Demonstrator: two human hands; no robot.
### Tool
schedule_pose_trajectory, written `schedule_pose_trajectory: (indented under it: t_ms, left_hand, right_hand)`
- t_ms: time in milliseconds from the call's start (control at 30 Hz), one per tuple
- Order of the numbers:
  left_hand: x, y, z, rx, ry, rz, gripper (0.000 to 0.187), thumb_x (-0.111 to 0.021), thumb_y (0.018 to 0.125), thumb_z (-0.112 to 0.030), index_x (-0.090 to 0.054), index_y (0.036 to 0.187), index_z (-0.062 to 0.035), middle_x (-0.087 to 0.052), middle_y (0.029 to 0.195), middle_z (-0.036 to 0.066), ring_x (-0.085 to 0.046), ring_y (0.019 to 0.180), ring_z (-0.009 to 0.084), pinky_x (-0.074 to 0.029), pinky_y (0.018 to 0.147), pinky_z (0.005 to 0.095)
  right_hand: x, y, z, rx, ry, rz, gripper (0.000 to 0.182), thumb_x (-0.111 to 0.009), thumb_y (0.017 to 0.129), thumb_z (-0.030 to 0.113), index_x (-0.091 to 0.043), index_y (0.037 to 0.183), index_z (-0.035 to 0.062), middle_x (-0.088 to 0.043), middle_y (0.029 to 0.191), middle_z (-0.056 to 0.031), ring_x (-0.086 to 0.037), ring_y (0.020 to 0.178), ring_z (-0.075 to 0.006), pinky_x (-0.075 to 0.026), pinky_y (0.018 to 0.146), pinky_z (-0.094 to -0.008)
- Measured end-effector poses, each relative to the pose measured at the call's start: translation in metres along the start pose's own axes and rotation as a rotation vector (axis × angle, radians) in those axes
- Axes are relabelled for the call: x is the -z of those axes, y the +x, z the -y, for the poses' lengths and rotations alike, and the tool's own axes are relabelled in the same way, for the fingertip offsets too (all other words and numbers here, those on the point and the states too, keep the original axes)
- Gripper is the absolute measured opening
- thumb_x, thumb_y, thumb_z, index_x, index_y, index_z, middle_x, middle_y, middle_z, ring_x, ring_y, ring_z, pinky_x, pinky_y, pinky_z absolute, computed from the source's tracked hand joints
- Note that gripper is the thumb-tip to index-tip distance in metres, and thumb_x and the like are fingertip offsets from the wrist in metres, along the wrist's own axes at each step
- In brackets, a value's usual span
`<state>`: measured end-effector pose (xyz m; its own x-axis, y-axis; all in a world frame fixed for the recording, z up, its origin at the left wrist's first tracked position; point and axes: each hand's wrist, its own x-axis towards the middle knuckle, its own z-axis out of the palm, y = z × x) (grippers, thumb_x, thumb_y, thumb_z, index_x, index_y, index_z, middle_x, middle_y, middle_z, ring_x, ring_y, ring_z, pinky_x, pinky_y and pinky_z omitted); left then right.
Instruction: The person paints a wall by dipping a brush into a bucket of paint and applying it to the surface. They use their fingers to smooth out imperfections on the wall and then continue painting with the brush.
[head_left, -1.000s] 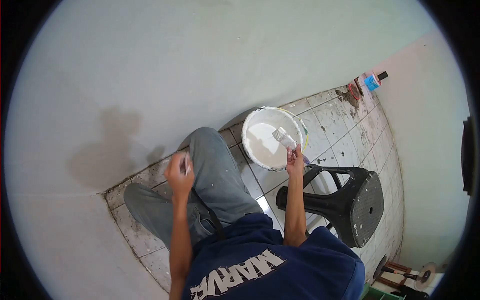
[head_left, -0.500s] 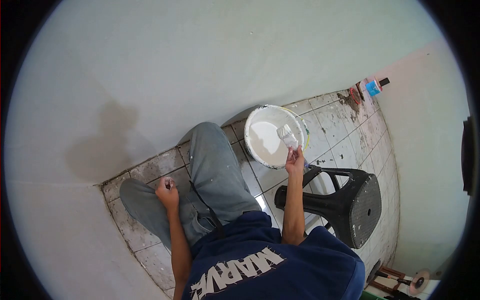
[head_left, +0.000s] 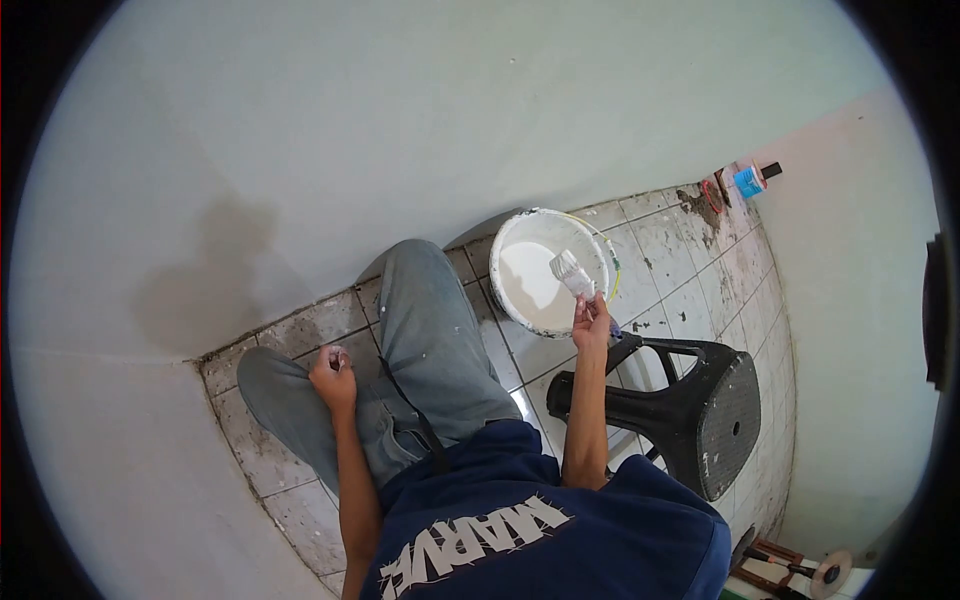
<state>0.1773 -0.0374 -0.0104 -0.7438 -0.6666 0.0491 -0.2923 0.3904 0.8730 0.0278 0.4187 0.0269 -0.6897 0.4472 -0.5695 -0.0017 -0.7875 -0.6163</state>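
Note:
My right hand [head_left: 591, 322] is closed around the handle of a paintbrush [head_left: 571, 271]. White paint coats the brush, whose bristles point up and left over the mouth of the bucket [head_left: 500, 305]. Inside that bucket lies white paint [head_left: 522, 262], and dried paint crusts its rim. My left hand [head_left: 333, 378] rests by my bent left knee with its fingers curled and white stains on the fingertips; I cannot tell whether anything is inside them.
A black plastic stool [head_left: 725, 425] lies on its side just right of my right forearm. Pale walls [head_left: 400, 120] border the stained tile floor [head_left: 675, 265]. In the far corner sits a blue-and-white can [head_left: 749, 181]. A fan [head_left: 832, 574] shows at the lower right.
The paintbrush has tilted slightly, its bristles shifting a little to the left over the bucket. My left hand stays by the knee.

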Motion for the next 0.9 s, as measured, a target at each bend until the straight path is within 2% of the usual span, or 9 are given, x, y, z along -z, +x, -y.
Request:
schedule_pose_trajectory:
  t_ms: [100,200,300,500,600,700,800,900]
  left_hand:
    - [-0.001,0.000,0.001,-0.007,0.022,-0.001,0.003,-0.066,0.083,-0.002,-0.063,0.084,-0.0006,-0.063,0.065,0.011,-0.060,0.058,0.0190,-0.047,0.059,0.0332]
    - [0.001,-0.001,-0.008,-0.018,0.043,0.006,0.004,-0.066,0.083,-0.002,-0.063,0.085,-0.0003,-0.062,0.065,0.011,-0.060,0.058,0.0187,-0.047,0.059,0.0330]
    - [0.001,-0.001,-0.011,-0.016,0.034,0.018,0.004,-0.066,0.083,-0.003,-0.063,0.085,-0.0003,-0.062,0.065,0.011,-0.059,0.058,0.0184,-0.047,0.059,0.0330]
    - [-0.001,-0.001,-0.003,0.004,0.028,0.030,0.005,-0.066,0.083,-0.003,-0.063,0.086,-0.0004,-0.062,0.065,0.010,-0.059,0.059,0.0175,-0.047,0.060,0.0324]
    - [-0.002,0.001,-0.004,-0.014,0.023,0.025,0.005,-0.066,0.083,-0.003,-0.064,0.086,-0.0005,-0.063,0.065,0.010,-0.059,0.059,0.0171,-0.047,0.060,0.0320]
    - [-0.002,0.001,0.003,0.027,0.005,0.045,0.005,-0.066,0.083,-0.002,-0.064,0.086,-0.0004,-0.063,0.066,0.009,-0.060,0.059,0.0169,-0.048,0.060,0.0320]
    - [-0.004,0.002,0.010,0.044,-0.016,0.043,0.005,-0.066,0.083,-0.002,-0.063,0.086,0.0001,-0.064,0.066,0.009,-0.060,0.059,0.0167,-0.048,0.061,0.0321]
    - [-0.002,0.003,0.006,0.045,-0.015,0.053,0.005,-0.066,0.083,-0.002,-0.063,0.086,0.0008,-0.064,0.067,0.010,-0.060,0.060,0.0166,-0.048,0.061,0.0321]
  right_hand:
    - [-0.007,-0.007,-0.002,-0.008,0.063,-0.051,0.017,-0.070,0.090,0.009,-0.062,0.100,-0.0027,-0.068,0.097,-0.0170,-0.070,0.087,-0.0257,-0.063,0.071,-0.0258]
    - [0.000,0.000,-0.006,-0.057,0.137,0.009,0.020,-0.069,0.089,0.006,-0.061,0.105,-0.0036,-0.066,0.103,-0.0195,-0.069,0.093,-0.0277,-0.063,0.078,-0.0283]
    - [0.000,-0.005,-0.008,-0.020,0.032,0.057,0.024,-0.069,0.089,0.006,-0.061,0.110,-0.0033,-0.066,0.104,-0.0171,-0.068,0.097,-0.0283,-0.062,0.082,-0.0316]
    - [0.014,0.004,-0.014,0.031,-0.013,0.126,0.033,-0.066,0.090,0.006,-0.060,0.122,0.0028,-0.067,0.108,-0.0110,-0.066,0.101,-0.0244,-0.059,0.081,-0.0317]
    - [0.016,-0.001,-0.017,0.082,-0.011,0.156,0.033,-0.064,0.090,0.003,-0.060,0.122,0.0044,-0.067,0.109,-0.0096,-0.065,0.101,-0.0225,-0.059,0.080,-0.0300]
    - [0.023,0.003,-0.025,0.125,0.025,0.088,0.035,-0.063,0.090,0.001,-0.058,0.124,0.0046,-0.067,0.109,-0.0083,-0.065,0.100,-0.0216,-0.058,0.079,-0.0295]
    - [0.021,-0.006,-0.032,0.238,-0.105,0.049,0.039,-0.062,0.092,0.004,-0.054,0.130,0.0020,-0.066,0.112,-0.0092,-0.066,0.096,-0.0202,-0.058,0.077,-0.0283]
    - [0.020,-0.012,-0.034,0.198,-0.040,0.018,0.038,-0.062,0.093,0.004,-0.055,0.129,0.0020,-0.067,0.111,-0.0085,-0.066,0.094,-0.0190,-0.058,0.078,-0.0282]
